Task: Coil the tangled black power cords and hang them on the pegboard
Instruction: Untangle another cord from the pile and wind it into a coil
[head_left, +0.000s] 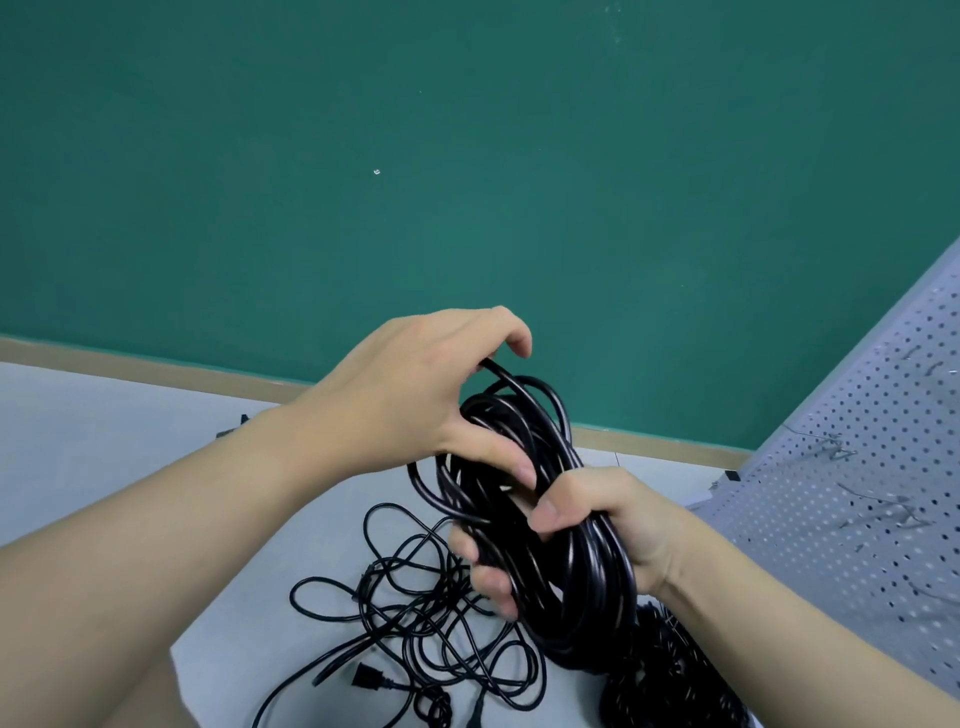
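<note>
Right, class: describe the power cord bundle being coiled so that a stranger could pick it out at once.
Start at the green wall and drop to the pale table below it. Above the table, both hands hold a thick bundle of black cord loops: the right hand grips it, the left hand pinches a strand. Unlike the loose tangle on the table, it is coiled and lifted.

Both bare arms reach forward, the hands meeting in front of the chest.

The left hand (415, 384) comes in from the lower left with its forearm slanting upward, knuckles up, fingers curled over and pinching a strand of the coiled black cord (524, 499), the thumb stretched along its side. The right hand (587, 530) sits lower and just beside it, wrist entering from the lower right, fingers and thumb wrapped tight round the bundle.
</note>
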